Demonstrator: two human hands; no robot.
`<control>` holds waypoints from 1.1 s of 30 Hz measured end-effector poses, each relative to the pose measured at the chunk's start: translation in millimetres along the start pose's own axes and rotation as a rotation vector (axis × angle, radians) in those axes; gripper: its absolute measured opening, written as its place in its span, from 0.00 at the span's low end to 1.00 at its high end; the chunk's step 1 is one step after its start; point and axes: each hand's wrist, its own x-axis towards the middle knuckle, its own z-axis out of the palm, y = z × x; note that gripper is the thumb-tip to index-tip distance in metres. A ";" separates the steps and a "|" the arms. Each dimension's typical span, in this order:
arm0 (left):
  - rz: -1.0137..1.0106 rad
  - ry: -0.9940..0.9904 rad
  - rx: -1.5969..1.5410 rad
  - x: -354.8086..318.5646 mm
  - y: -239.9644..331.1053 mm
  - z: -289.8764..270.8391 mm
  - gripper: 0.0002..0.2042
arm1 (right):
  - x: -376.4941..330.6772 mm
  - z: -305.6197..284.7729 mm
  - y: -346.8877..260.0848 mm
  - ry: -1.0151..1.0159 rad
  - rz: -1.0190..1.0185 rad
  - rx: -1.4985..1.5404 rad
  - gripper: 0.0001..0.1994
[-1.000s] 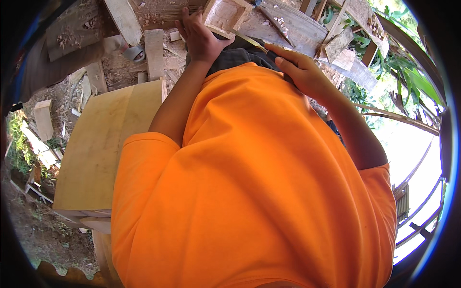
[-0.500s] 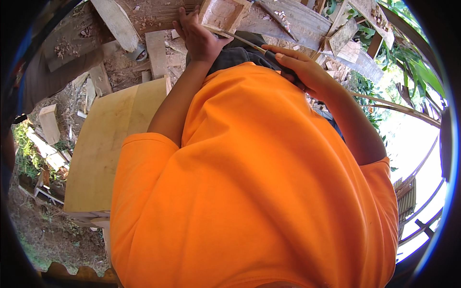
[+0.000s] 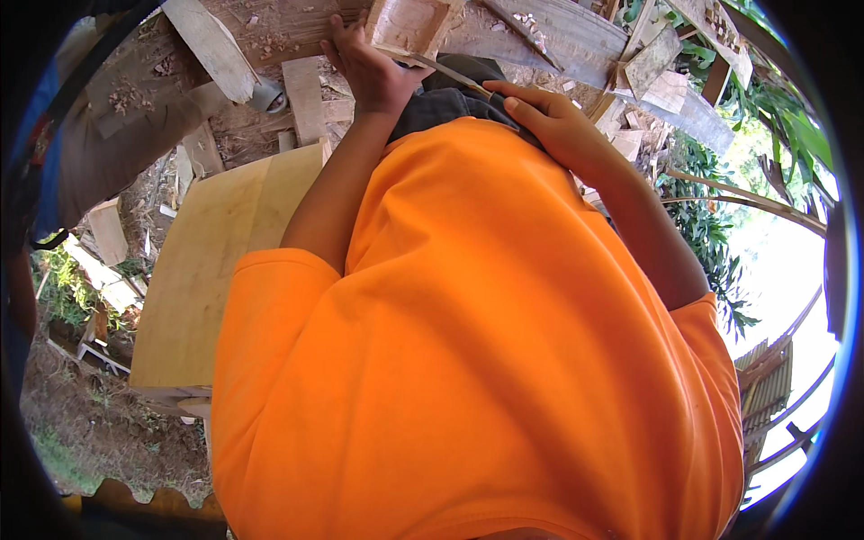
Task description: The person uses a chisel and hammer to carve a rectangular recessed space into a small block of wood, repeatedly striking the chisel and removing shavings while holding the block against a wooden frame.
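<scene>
At the top of the head view, a hollowed wooden block (image 3: pixel 409 25) with raised sides rests by my lap. My left hand (image 3: pixel 371 76) braces its left side and near corner, the fingers curled along it and the thumb stretched below. A long, narrow chisel (image 3: pixel 450 72) slants from my right hand (image 3: pixel 551 121) to the block's near edge, beside my left thumb. The fingers of my right hand wrap its handle, which is mostly hidden under them. The blade's tip lies at the rim of the block; whether it bites into the wood I cannot tell.
A large pale wooden box (image 3: pixel 211 238) stands by my left elbow. Another person's leg (image 3: pixel 126 148) reaches in at far left, near a leaning board (image 3: pixel 211 49). A dark, thin bar (image 3: pixel 522 34) lies on a plank (image 3: pixel 580 45) beyond the chisel. Wood shavings and offcuts litter the ground.
My right hand has shifted slightly left toward the block, with the chisel, and now covers more of the handle. The left hand keeps its place on the block. The view has moved a little.
</scene>
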 end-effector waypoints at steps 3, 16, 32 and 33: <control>-0.020 0.025 -0.013 0.8 2.2 1.3 0.63 | 3.5 3.6 7.9 -0.036 -0.005 0.205 0.21; -0.013 -0.017 0.007 8.5 11.9 -13.3 0.59 | -4.1 -3.3 29.9 -0.171 -0.025 0.668 0.26; 0.026 -0.085 0.002 15.3 0.7 -22.9 0.56 | 19.2 -19.2 17.6 0.109 -0.425 -0.504 0.22; 0.022 -0.093 0.020 15.7 0.4 -24.0 0.56 | 19.6 -20.0 16.1 0.089 -0.413 -0.510 0.22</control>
